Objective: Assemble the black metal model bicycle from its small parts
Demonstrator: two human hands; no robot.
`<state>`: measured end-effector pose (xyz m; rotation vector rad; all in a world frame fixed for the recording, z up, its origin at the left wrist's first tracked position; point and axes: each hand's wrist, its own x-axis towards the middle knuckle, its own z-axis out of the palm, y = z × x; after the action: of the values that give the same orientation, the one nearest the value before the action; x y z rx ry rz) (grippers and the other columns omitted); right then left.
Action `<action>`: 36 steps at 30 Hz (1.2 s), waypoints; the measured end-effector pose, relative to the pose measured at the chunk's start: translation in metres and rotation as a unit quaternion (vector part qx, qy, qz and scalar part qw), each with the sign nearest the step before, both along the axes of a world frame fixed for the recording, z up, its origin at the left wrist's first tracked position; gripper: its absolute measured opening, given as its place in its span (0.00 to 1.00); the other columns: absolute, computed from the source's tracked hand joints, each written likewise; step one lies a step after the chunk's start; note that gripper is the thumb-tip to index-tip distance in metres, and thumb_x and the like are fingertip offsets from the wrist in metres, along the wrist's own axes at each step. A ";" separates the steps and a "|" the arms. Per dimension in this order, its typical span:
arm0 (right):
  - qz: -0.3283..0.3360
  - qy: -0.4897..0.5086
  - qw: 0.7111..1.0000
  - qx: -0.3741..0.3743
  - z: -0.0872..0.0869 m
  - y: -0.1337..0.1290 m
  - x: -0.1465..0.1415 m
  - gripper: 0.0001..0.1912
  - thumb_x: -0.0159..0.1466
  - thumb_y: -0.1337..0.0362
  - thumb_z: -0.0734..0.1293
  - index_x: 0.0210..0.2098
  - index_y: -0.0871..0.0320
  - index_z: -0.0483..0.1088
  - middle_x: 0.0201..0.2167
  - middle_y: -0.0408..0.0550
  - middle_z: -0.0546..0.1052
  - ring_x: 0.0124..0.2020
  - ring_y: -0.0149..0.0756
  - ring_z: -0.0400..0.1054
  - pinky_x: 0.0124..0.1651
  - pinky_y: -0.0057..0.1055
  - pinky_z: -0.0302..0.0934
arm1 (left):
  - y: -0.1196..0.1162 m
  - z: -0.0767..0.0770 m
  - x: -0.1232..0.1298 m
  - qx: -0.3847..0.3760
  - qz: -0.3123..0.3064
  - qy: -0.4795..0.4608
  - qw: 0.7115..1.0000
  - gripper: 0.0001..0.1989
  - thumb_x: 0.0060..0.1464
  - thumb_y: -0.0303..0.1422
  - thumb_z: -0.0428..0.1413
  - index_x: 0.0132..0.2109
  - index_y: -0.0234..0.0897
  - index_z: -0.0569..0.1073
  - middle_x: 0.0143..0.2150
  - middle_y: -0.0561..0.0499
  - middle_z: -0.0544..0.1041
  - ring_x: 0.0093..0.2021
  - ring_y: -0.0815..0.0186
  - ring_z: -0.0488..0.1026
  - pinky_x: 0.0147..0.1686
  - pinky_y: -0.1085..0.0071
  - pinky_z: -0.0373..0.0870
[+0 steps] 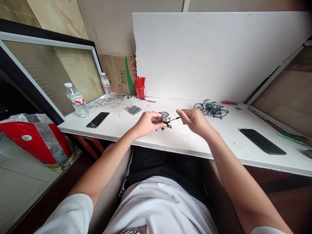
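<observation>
Above the front middle of the white table [136, 128], my left hand [149, 124] pinches a small model bicycle part-assembly [168, 124], dark with thin black pieces. My right hand [192, 121] is closed round a thin screwdriver [173, 119], its metal shaft reaching left to the model. The tip's exact contact is hidden among the dark parts. A small grey spoked wheel [164, 114] shows just behind my left fingers. To the right of my right hand stand green and black model bicycles [211, 109].
A parts bag [133, 110] and thin part frames [112, 100] lie left of my hands. One phone [97, 120] is at left, another [262, 141] at right. Water bottles [77, 100], a red box [140, 87] and a carton [122, 74] stand behind. A red-handled tool [229, 102] lies far right.
</observation>
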<state>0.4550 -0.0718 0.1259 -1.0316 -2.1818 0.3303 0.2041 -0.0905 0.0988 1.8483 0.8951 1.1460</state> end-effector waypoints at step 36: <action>0.111 0.009 0.974 -0.196 -0.013 0.004 -0.004 0.28 0.76 0.38 0.55 0.33 0.54 0.61 0.29 0.43 0.65 0.30 0.34 0.65 0.36 0.34 0.72 | 0.006 0.004 -0.021 0.303 0.122 0.233 0.916 0.08 0.61 0.24 0.61 0.34 0.38 0.79 0.29 0.51 0.78 0.29 0.66 0.69 0.33 0.70 0.59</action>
<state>0.4514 -0.0680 0.1131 -0.9802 -2.2697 0.8987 0.1829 -0.0845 0.1027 2.6547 1.1466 1.2488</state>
